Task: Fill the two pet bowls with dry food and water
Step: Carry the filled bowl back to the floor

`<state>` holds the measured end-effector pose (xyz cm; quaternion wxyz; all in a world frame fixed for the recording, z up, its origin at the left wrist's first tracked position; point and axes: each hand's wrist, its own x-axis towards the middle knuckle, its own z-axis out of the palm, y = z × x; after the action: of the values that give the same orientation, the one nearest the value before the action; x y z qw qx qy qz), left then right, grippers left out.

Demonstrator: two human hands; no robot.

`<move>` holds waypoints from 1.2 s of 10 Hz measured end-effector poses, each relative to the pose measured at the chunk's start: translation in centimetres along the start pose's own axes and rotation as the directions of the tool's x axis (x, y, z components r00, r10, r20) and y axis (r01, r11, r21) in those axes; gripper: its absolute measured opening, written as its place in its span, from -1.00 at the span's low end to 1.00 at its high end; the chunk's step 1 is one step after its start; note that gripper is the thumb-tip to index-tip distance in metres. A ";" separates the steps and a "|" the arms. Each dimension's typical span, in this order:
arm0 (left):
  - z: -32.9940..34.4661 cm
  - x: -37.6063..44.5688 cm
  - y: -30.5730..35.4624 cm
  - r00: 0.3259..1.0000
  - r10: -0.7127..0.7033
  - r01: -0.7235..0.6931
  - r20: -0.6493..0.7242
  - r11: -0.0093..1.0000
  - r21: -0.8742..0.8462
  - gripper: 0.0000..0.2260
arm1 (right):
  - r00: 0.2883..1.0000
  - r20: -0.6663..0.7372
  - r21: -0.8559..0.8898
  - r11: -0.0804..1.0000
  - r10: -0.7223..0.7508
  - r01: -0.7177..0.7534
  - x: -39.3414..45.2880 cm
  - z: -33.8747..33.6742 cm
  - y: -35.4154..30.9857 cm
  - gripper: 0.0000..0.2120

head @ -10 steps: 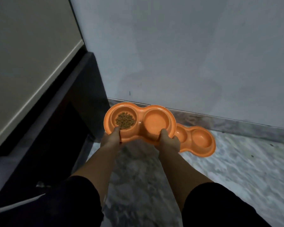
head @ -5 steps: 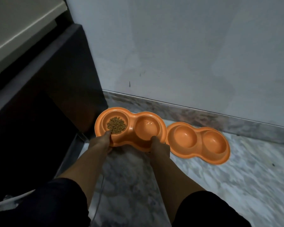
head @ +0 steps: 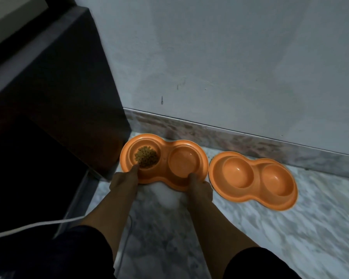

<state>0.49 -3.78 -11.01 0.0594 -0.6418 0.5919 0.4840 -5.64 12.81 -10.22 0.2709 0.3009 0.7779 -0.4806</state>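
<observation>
A pale plastered wall (head: 230, 67) fills the far side of the scene, meeting a grey-and-white marbled stone floor (head: 290, 228) at a mottled skirting strip. A tall dark cabinet (head: 48, 117) stands at the left.

On the floor near the wall lie two orange plastic double-well pet feeders, side by side and almost touching. The right feeder (head: 252, 176) has both wells empty. The left feeder (head: 163, 158) sits against the cabinet corner; its left well holds a small heap of brown dry kibble (head: 146, 157), and its right well looks to hold clear water, though that is hard to confirm.

The left hand (head: 125, 179) grips this feeder's near left rim, thumb over the edge. The right hand (head: 198, 186) grips its near right rim.

Risk: setting it down unevenly could slop water into the kibble or onto the floor.

A thin white cable (head: 28, 228) trails at the near left.
</observation>
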 end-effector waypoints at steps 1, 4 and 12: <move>0.4 0.2 0.5 1.000 -0.013 0.012 -0.014 1.000 -0.016 -0.38 | 0.999 0.015 -0.070 0.997 -0.030 0.031 0.1 0.0 -0.1 -0.52; 0.2 -2.6 1.6 1.000 -0.001 0.001 0.005 1.000 -0.008 -0.47 | 0.992 0.080 -0.157 0.982 -0.096 0.107 0.1 -1.0 -0.2 -0.57; 15.8 -12.9 1.9 0.857 0.095 -0.160 0.507 0.983 0.087 -0.48 | 0.967 -0.130 0.382 0.911 0.221 -0.157 4.9 -17.7 2.7 -0.64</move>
<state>-7.63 14.97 -9.48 0.2192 -0.4484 0.6268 0.5983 -9.33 30.91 -8.32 0.1876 0.4604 0.6613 -0.5618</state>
